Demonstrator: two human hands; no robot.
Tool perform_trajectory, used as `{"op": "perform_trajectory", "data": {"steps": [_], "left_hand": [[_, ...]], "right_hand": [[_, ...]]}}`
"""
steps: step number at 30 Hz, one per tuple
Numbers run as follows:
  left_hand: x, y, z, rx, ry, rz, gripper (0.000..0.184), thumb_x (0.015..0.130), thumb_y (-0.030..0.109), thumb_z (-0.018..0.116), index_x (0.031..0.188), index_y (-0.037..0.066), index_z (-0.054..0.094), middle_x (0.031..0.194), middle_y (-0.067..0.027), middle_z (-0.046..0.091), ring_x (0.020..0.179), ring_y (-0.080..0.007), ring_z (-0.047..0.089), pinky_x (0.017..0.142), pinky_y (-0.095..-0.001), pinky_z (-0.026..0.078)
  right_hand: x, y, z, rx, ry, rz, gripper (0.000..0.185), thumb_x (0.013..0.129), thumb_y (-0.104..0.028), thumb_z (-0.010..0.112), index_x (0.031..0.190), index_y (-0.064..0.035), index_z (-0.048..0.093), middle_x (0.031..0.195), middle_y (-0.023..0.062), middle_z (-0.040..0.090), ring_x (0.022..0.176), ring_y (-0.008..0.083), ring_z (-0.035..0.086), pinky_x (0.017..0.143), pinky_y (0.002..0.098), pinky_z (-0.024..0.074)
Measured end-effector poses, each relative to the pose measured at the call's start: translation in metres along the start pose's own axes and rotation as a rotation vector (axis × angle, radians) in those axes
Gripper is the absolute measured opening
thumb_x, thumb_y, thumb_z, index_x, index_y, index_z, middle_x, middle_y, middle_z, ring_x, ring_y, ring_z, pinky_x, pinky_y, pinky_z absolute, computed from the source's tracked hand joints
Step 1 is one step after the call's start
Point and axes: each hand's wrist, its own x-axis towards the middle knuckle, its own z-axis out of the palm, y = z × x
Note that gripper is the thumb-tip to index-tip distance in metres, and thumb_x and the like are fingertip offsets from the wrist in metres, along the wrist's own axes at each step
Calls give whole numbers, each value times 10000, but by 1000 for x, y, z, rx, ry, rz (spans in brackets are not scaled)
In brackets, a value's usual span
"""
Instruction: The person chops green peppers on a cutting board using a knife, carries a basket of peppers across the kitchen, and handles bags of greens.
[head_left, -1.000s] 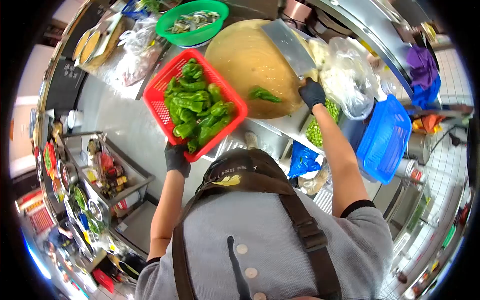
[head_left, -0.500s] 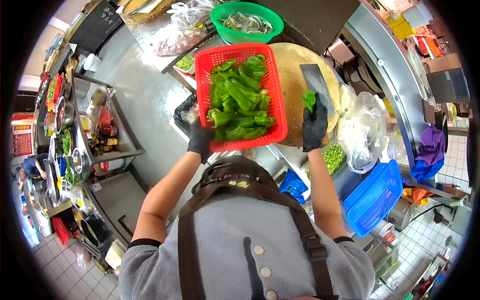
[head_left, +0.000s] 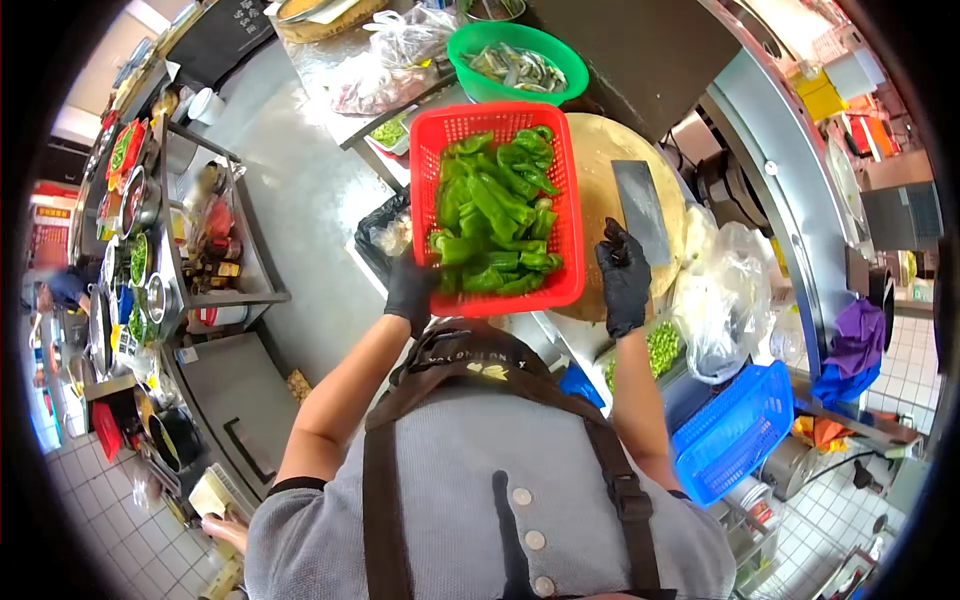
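Observation:
My left hand, in a black glove, grips the lower left corner of a red plastic basket. Whole and cut green peppers fill it. Over the right side of the round wooden chopping board is my right hand, also gloved in black. Its fingers are loosely bent and apart, with no pepper visible in them. Just beyond those fingertips, a cleaver with a broad dark blade lies flat on the board. Its handle is not clearly visible.
A green bowl of small fish stands behind the basket. Chopped green pieces and a clear plastic bag are on the right, above a blue basket. A metal shelf rack stands left; another person's hand shows lower left.
The green pepper piece that was in my right hand is gone from it, and its fingers have loosened. The red basket stays in my left hand. The whole view has shifted slightly.

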Motion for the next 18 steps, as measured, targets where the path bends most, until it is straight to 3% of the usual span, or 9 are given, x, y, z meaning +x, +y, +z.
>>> {"op": "perform_trajectory", "data": {"steps": [4, 7, 10, 13, 16, 17, 18], "left_hand": [[1, -3, -9, 121, 31, 42, 344, 719, -49, 533, 1057, 10, 552, 818, -59, 608, 663, -117, 544, 557, -251, 452], [-13, 1, -3, 10, 89, 12, 374, 733, -71, 509, 1094, 21, 537, 845, -50, 593, 684, -111, 532, 572, -241, 446], [-23, 13, -1, 53, 134, -28, 401, 743, -93, 482, 1122, 30, 524, 860, -42, 579, 701, -109, 524, 581, -234, 442], [-30, 29, 1, 283, 140, -124, 447, 719, -41, 491, 1162, 8, 507, 986, -62, 600, 867, -143, 559, 757, -284, 477], [-30, 17, -5, 47, 116, -42, 435, 728, -33, 509, 1162, 2, 507, 1007, -65, 597, 866, -144, 563, 753, -283, 479], [-30, 16, -5, 46, 126, -30, 433, 730, -41, 511, 1161, 0, 507, 1026, -68, 595, 872, -155, 571, 757, -284, 484], [-30, 18, -1, -11, 146, -38, 429, 736, -58, 490, 1159, 14, 509, 979, -60, 592, 831, -146, 565, 716, -273, 481]], "right_hand": [[22, -24, 24, -64, -48, -282, 400, 794, -41, 612, 1185, -51, 531, 1036, 76, 597, 929, 132, 561, 814, 255, 448], [64, -55, 80, -710, -85, -588, 352, 781, -70, 628, 1126, -33, 567, 986, 122, 615, 906, 165, 598, 762, 275, 475], [84, -59, 108, -886, -324, -450, 328, 776, -89, 643, 1089, -14, 582, 1000, 133, 626, 900, 171, 606, 741, 280, 480], [94, -50, 98, -117, -332, -319, 292, 792, -84, 635, 1065, 7, 583, 993, 107, 637, 881, 154, 600, 735, 274, 481], [95, -61, 84, 466, -468, -49, 211, 800, -58, 612, 998, 15, 610, 927, 74, 652, 793, 162, 607, 728, 270, 475], [94, -65, 82, 563, -504, -45, 183, 815, -46, 606, 988, 15, 615, 915, 13, 638, 770, 97, 569, 709, 242, 466], [94, -64, 81, 581, -507, -17, 182, 813, -43, 607, 986, 13, 615, 911, 15, 638, 770, 95, 569, 708, 241, 466]]}}
